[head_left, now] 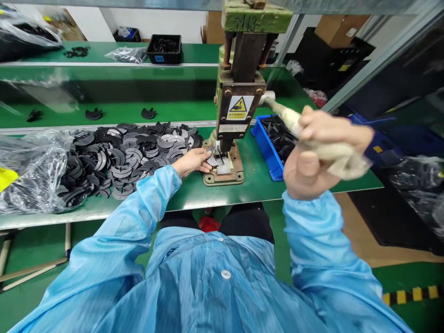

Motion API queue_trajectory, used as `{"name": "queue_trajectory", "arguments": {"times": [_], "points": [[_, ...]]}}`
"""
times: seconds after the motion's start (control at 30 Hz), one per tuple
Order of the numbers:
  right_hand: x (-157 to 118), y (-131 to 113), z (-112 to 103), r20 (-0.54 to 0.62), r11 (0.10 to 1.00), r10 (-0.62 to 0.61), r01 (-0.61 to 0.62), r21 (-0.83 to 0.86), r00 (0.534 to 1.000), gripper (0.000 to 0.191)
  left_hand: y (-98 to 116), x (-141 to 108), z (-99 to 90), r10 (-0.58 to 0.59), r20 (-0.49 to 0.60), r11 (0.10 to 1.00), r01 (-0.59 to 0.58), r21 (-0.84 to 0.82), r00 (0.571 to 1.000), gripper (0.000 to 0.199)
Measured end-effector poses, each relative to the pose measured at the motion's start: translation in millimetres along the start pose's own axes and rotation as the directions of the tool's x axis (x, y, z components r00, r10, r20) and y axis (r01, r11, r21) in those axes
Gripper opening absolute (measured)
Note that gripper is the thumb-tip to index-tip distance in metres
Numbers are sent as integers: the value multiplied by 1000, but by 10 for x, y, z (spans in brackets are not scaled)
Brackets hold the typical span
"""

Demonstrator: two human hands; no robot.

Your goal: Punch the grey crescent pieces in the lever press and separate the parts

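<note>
A green hand press with a yellow warning label stands on the table. My left hand is at its base, fingers closed on a black curved part under the ram. The right hand is wrapped round the cloth-covered press lever, which sticks out to the right of the press. Left of the press lies a large pile of black curved parts. To the right, a blue bin holds small black parts, partly hidden by my right hand.
A clear plastic bag lies at the table's left, against the pile. Behind, a black bin and a plastic packet rest on a green surface. Several loose parts lie behind the pile. The green table's front edge runs before my body.
</note>
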State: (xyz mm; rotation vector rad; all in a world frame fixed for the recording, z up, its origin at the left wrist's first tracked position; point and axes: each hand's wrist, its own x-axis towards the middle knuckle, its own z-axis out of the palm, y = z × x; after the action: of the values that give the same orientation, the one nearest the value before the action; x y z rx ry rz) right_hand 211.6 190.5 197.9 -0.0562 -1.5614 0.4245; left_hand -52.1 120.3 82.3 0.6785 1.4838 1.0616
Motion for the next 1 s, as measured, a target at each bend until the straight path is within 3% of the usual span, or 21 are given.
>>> {"name": "queue_trajectory", "arguments": {"times": [0.07,0.13,0.2,0.27,0.3,0.33,0.37,0.43,0.53,0.63,0.77,1.0], "points": [[229,41,-30,43,1000,22,-23,15,999,61,-16,-179,-35,45,15,999,-45,-4,999,30],[286,102,-33,30,997,78,-78,-4,997,69,-24,-404,-84,104,26,995,-104,6,994,36],[109,161,7,-58,988,149,-152,-39,987,63,-28,-655,-128,163,52,987,-163,4,985,43],[-267,184,93,-114,969,237,-243,-35,965,52,-31,-896,-149,210,86,978,-210,-4,974,49],[-497,171,151,-23,930,368,-369,-13,929,42,-33,-1001,-149,225,98,974,-226,-6,969,52],[-731,140,217,147,853,515,-521,2,844,34,-37,-1092,-141,236,108,972,-237,-4,966,53],[-952,91,290,256,810,568,-587,-2,783,33,-42,-1166,-128,239,116,971,-241,0,964,54],[-1306,-35,438,384,762,602,-648,-11,700,38,-60,-1266,-86,230,131,972,-233,8,964,55],[-1562,-203,611,429,726,630,-688,-26,648,42,-103,-1331,-12,207,157,977,-213,23,966,55],[-1605,-293,672,398,710,660,-702,-51,638,38,-148,-1365,42,207,166,973,-220,65,964,53],[-1608,-366,649,376,728,649,-683,-57,661,32,-159,-1404,69,213,150,962,-234,140,965,48],[-1587,-408,615,437,796,578,-595,-114,690,20,-8,-1372,92,152,90,941,-172,290,984,43]]}}
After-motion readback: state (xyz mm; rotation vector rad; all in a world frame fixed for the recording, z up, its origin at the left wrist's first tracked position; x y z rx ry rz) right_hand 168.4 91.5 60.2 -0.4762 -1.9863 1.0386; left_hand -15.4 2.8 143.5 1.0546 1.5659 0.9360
